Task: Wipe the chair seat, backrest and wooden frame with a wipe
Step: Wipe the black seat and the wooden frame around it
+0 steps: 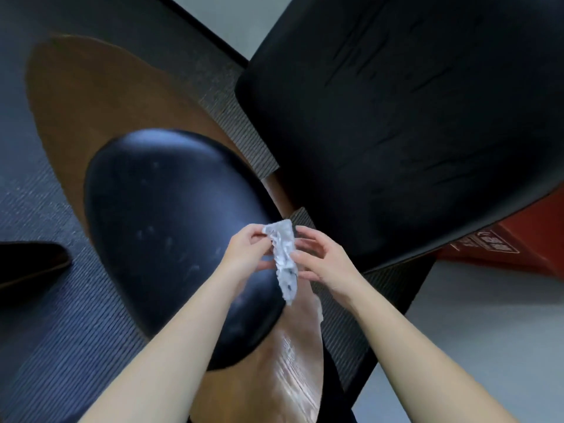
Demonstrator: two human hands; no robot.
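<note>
The wipe [283,254] is a crumpled white sheet with a puckered, embossed texture. It hangs as a narrow strip in the air between both hands, over the near edge of the chair. The left hand [247,254] pinches its upper corner with curled fingers. The right hand [323,264] nips the strip at its middle between thumb and fingertips, with the other fingers loosely spread.

Below the hands lies an oval black cushion [158,224], smooth and glossy like leather, with faint pale smudges. It sits on a curved wooden frame [91,117] of warm brown veneer. The narrow tongue of the frame nearest the camera shows shiny streaks.

A larger black cushion [396,117], matte and creased, fills the upper right. The chair stands on grey ribbed carpet [45,300], which gives way to pale smooth floor [457,315] on the right. A red box [518,239] rests beyond the big cushion.
</note>
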